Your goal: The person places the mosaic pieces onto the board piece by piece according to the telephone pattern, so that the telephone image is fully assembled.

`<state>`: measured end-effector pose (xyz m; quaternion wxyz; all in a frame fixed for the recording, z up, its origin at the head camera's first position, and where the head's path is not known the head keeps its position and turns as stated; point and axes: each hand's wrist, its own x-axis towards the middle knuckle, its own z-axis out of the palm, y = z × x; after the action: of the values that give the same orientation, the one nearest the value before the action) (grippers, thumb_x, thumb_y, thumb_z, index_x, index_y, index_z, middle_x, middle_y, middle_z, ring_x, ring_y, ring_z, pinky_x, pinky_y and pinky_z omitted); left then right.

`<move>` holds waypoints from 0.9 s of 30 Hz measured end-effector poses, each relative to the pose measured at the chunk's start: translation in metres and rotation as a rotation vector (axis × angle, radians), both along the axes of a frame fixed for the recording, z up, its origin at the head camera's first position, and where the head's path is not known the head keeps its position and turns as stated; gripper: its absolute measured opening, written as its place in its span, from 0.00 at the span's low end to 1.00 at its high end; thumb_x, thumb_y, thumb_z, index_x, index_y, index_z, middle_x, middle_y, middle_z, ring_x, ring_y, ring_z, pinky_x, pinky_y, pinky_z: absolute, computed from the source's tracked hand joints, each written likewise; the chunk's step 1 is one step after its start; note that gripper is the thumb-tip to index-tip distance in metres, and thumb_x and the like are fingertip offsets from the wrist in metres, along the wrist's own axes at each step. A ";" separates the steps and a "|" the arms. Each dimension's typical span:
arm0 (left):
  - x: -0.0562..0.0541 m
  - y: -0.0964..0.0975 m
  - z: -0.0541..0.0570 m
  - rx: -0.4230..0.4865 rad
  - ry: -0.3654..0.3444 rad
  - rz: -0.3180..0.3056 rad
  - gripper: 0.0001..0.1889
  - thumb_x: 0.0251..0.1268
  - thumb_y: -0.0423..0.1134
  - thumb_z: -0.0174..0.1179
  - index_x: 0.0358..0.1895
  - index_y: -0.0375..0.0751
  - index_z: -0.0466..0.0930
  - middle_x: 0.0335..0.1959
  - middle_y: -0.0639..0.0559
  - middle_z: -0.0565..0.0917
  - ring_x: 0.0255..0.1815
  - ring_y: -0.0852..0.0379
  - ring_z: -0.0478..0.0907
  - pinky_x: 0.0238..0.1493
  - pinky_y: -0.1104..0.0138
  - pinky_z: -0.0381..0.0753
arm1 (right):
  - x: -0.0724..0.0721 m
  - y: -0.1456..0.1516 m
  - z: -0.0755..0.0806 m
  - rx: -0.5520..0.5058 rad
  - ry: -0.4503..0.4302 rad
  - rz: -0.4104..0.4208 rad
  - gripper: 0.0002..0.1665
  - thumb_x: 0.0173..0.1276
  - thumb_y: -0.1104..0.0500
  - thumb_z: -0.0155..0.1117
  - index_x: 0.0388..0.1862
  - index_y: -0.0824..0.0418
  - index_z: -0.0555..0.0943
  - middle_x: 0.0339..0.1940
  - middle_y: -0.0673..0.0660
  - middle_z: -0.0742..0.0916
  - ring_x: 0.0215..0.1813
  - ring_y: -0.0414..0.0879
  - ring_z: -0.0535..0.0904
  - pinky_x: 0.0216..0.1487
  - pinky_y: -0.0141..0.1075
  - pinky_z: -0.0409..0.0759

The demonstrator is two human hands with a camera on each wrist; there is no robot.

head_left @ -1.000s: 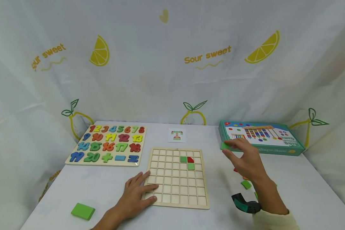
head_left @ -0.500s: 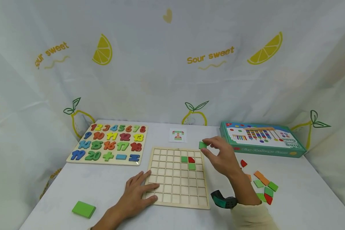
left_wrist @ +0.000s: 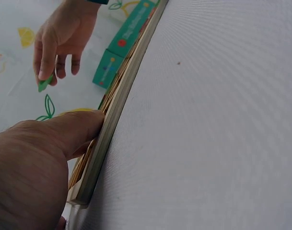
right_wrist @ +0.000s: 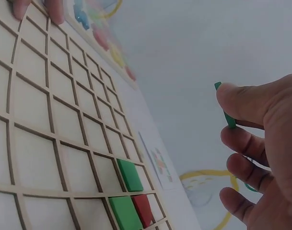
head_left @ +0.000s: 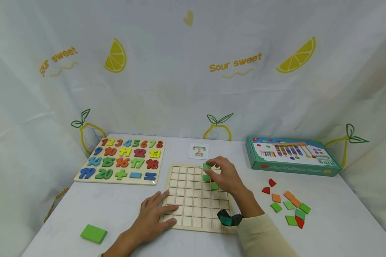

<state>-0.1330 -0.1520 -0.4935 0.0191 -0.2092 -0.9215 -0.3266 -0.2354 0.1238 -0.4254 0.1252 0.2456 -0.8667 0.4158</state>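
My right hand [head_left: 226, 176] pinches a small green square tile [head_left: 207, 166] between thumb and index finger, above the far edge of the wooden grid board [head_left: 188, 211]. The right wrist view shows that tile [right_wrist: 229, 119] edge-on, raised off the grid. In the board's cells lie a green tile [right_wrist: 130, 175], another green tile [right_wrist: 125, 213] and a red quarter-round tile [right_wrist: 142, 211], partly covered by my right hand in the head view. My left hand [head_left: 151, 216] rests with spread fingers on the board's near left side, its thumb [left_wrist: 81, 127] at the rim.
Loose green, orange and red tiles [head_left: 289, 205] lie right of the board. A green game box [head_left: 257, 165] stands at the back right. A small pattern card [head_left: 199, 151] lies behind the board. To the left are a number puzzle [head_left: 115, 169] and a green block [head_left: 94, 234].
My right hand has carried the green tile leftward, from in front of the game box to over the board's far edge. My left hand has stayed on the board.
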 end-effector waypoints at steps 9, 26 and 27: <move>-0.001 0.000 0.000 -0.008 0.002 0.001 0.21 0.60 0.57 0.63 0.55 0.56 0.84 0.71 0.45 0.63 0.72 0.38 0.50 0.61 0.42 0.44 | -0.011 -0.017 -0.016 0.016 -0.061 0.012 0.11 0.62 0.63 0.70 0.44 0.63 0.84 0.41 0.54 0.84 0.47 0.55 0.75 0.48 0.53 0.73; 0.001 0.000 0.000 -0.005 -0.005 0.007 0.21 0.60 0.57 0.63 0.55 0.56 0.84 0.71 0.45 0.64 0.72 0.37 0.51 0.61 0.41 0.45 | -0.021 -0.026 -0.044 0.192 -0.140 -0.028 0.11 0.64 0.60 0.69 0.44 0.62 0.85 0.36 0.52 0.82 0.42 0.51 0.74 0.44 0.47 0.72; 0.000 0.000 0.000 -0.006 -0.005 0.007 0.21 0.60 0.57 0.63 0.55 0.57 0.84 0.71 0.45 0.64 0.72 0.38 0.51 0.61 0.41 0.45 | -0.021 -0.026 -0.044 0.208 -0.141 -0.035 0.11 0.64 0.59 0.69 0.44 0.61 0.85 0.36 0.51 0.82 0.42 0.51 0.74 0.44 0.47 0.71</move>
<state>-0.1325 -0.1515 -0.4933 0.0174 -0.2051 -0.9233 -0.3243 -0.2567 0.0977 -0.4695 0.0450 0.2125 -0.9159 0.3375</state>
